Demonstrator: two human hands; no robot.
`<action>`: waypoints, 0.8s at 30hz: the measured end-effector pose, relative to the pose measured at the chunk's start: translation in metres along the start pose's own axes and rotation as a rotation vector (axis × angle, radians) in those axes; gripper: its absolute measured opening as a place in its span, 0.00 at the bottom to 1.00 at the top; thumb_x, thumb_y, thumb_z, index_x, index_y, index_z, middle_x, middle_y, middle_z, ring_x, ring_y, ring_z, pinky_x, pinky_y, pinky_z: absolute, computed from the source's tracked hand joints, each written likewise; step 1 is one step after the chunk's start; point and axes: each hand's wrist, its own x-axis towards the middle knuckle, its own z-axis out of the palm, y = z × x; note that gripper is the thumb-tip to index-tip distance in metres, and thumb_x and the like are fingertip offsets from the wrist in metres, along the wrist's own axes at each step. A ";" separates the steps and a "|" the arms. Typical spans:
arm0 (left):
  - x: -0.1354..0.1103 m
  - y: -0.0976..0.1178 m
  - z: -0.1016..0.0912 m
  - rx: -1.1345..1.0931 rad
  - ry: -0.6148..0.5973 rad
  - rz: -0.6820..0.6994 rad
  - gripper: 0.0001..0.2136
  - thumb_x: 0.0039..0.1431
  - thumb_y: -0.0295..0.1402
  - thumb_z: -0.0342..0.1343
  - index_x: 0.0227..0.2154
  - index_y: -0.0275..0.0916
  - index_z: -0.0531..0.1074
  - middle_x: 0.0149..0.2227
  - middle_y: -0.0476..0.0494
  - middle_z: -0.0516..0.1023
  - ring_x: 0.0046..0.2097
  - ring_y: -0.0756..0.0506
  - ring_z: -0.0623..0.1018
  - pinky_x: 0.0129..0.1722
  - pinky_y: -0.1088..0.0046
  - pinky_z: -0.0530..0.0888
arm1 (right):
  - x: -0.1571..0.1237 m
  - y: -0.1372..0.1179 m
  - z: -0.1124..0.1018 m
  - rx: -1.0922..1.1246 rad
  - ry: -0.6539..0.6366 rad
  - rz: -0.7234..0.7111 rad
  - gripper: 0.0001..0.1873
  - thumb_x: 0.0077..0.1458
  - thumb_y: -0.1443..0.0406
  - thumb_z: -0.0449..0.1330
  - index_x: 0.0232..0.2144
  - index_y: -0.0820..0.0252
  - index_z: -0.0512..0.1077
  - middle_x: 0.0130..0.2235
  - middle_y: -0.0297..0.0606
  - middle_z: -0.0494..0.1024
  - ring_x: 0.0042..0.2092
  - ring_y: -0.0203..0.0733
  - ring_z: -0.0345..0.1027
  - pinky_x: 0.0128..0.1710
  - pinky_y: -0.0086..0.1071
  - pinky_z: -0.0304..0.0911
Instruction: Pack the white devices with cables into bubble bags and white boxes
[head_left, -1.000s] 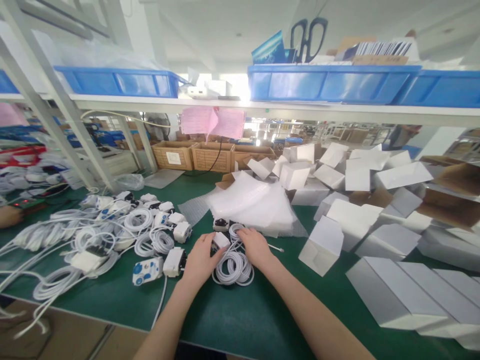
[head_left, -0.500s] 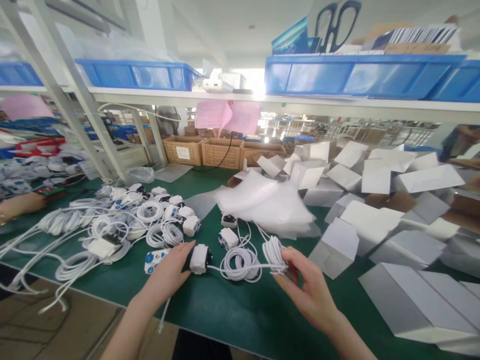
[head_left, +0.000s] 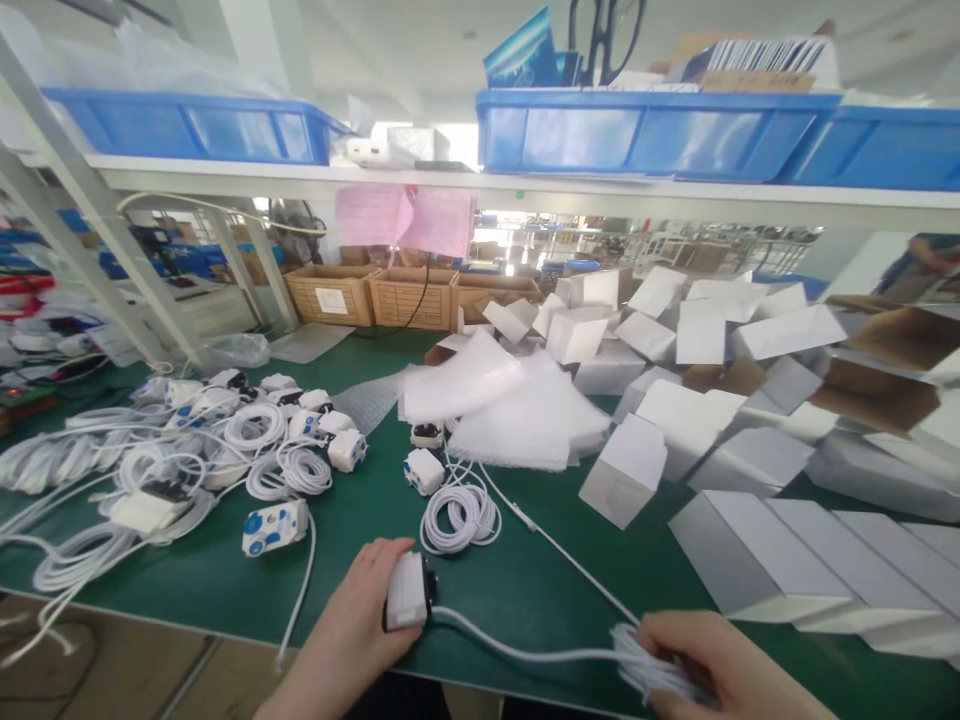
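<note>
My left hand (head_left: pixel 358 628) grips a small white device (head_left: pixel 409 591) with a black end, near the front edge of the green table (head_left: pixel 525 585). From it a white cable runs right to a coiled bundle (head_left: pixel 651 668) held in my closed right hand (head_left: pixel 731 668) at the bottom edge. A loose end of the cable stretches back toward another white device (head_left: pixel 424 470) and its cable coil (head_left: pixel 460 515), which lie on the table just beyond my hands.
Several white devices with coiled cables (head_left: pixel 225 450) cover the left of the table. Clear bubble bags (head_left: pixel 510 405) lie in the middle, folded white boxes (head_left: pixel 750 440) pile on the right. Cardboard cartons (head_left: pixel 405 297) stand behind, blue bins (head_left: pixel 660 135) on the shelf above.
Both hands pulled toward me: the left drew the white device to the front edge, the right carried the coiled cable down and right, stretching the cable between them.
</note>
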 end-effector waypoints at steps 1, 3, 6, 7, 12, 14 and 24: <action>-0.006 0.004 0.002 -0.010 0.000 -0.006 0.27 0.45 0.23 0.60 0.52 0.39 0.71 0.50 0.37 0.75 0.53 0.33 0.74 0.55 0.51 0.74 | 0.003 0.007 0.000 -0.126 0.063 0.012 0.08 0.54 0.63 0.62 0.35 0.50 0.81 0.35 0.38 0.83 0.33 0.48 0.79 0.32 0.34 0.76; -0.016 0.018 0.007 -0.057 -0.016 -0.013 0.26 0.46 0.24 0.60 0.52 0.40 0.71 0.49 0.37 0.75 0.52 0.34 0.75 0.53 0.51 0.75 | 0.013 0.024 0.004 -0.324 0.272 0.026 0.11 0.55 0.63 0.58 0.36 0.53 0.81 0.36 0.42 0.82 0.31 0.50 0.79 0.28 0.37 0.75; -0.022 0.051 0.021 -0.176 -0.050 0.021 0.27 0.47 0.22 0.61 0.52 0.42 0.70 0.51 0.39 0.74 0.53 0.36 0.74 0.55 0.55 0.74 | 0.024 0.035 0.016 -0.471 0.561 -0.017 0.19 0.54 0.65 0.53 0.43 0.60 0.79 0.41 0.50 0.80 0.36 0.55 0.78 0.32 0.45 0.77; -0.021 0.062 0.027 -0.215 -0.064 0.038 0.27 0.46 0.21 0.60 0.52 0.43 0.70 0.51 0.40 0.73 0.53 0.37 0.74 0.55 0.58 0.75 | 0.025 0.032 0.021 -0.470 0.619 -0.051 0.20 0.55 0.66 0.52 0.47 0.62 0.77 0.43 0.52 0.79 0.40 0.57 0.78 0.36 0.47 0.78; -0.010 0.088 0.065 -0.362 -0.057 0.105 0.30 0.46 0.17 0.56 0.54 0.43 0.69 0.50 0.41 0.73 0.51 0.40 0.76 0.51 0.65 0.76 | 0.022 -0.021 0.047 -0.059 0.477 -0.235 0.28 0.61 0.71 0.51 0.62 0.50 0.65 0.60 0.44 0.70 0.61 0.50 0.67 0.58 0.47 0.70; -0.007 0.088 0.077 -0.384 0.005 0.115 0.32 0.47 0.17 0.57 0.57 0.43 0.67 0.53 0.41 0.73 0.53 0.40 0.75 0.55 0.62 0.75 | 0.021 -0.037 0.058 0.155 0.275 -0.231 0.37 0.56 0.75 0.52 0.66 0.47 0.60 0.64 0.41 0.66 0.65 0.48 0.61 0.61 0.46 0.66; -0.002 0.112 0.063 -0.425 0.001 0.231 0.35 0.53 0.20 0.62 0.63 0.53 0.63 0.57 0.46 0.73 0.58 0.40 0.72 0.59 0.61 0.72 | 0.029 -0.039 0.111 1.095 0.216 0.000 0.38 0.43 0.77 0.60 0.58 0.51 0.67 0.57 0.43 0.74 0.56 0.48 0.71 0.53 0.39 0.69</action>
